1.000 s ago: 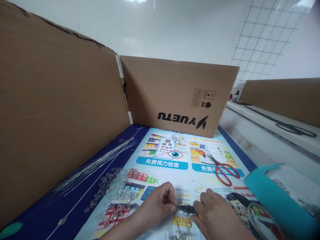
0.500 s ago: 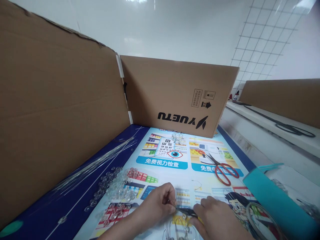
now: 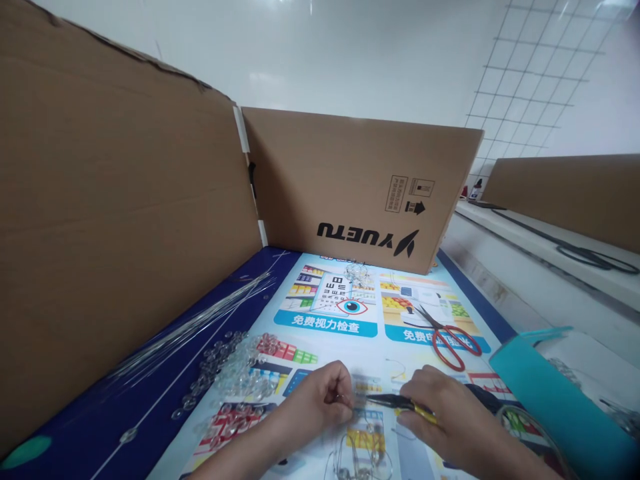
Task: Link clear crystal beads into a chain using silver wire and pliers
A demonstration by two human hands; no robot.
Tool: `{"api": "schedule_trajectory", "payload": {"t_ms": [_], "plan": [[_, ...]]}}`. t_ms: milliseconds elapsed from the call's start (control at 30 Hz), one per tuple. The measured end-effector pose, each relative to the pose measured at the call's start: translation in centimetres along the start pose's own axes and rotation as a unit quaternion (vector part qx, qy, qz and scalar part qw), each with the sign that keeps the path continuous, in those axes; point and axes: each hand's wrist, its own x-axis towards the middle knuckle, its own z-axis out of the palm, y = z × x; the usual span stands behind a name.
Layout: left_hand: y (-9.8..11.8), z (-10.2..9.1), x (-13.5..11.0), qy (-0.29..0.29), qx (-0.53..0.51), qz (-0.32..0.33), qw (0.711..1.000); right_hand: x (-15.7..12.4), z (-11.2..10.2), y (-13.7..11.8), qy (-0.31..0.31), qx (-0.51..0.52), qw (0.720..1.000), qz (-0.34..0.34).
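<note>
My left hand (image 3: 317,404) is pinched shut on a tiny clear bead with a thin wire, low in the middle of the head view. My right hand (image 3: 445,417) grips slim black pliers (image 3: 387,401) with yellow handles. The plier tips point left and meet the piece at my left fingertips. Below the hands lie several finished bead-and-wire loops (image 3: 357,460) on the printed poster mat (image 3: 330,320). A heap of clear beads (image 3: 235,373) sits just left of my left hand.
Straight wires (image 3: 200,320) lie along the left cardboard wall (image 3: 115,220). A cardboard box (image 3: 360,187) closes the back. Red-handled scissors (image 3: 447,337) rest on the mat at the right. A teal container (image 3: 555,400) stands at the right. A small bead cluster (image 3: 357,273) lies near the box.
My right hand has drawn a little to the right and risen, showing more of the pliers. The left hand keeps its pinch. The view has tipped slightly.
</note>
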Motion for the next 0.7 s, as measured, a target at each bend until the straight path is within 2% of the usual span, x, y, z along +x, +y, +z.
{"api": "schedule_trajectory", "payload": {"t_ms": [133, 433, 700], "plan": [[0.2, 0.0, -0.2, -0.003, 0.015, 0.005, 1.0, 0.2, 0.2, 0.2, -0.002, -0.009, 1.0, 0.009], [1.6, 0.8, -1.0, -0.052, -0.026, 0.016, 0.998, 0.1, 0.8, -0.5, -0.031, 0.005, 0.999, -0.009], [1.9, 0.8, -0.9, -0.05, 0.02, 0.016, 0.998, 0.3, 1.3, -0.2, -0.046, 0.011, 0.999, -0.022]]}}
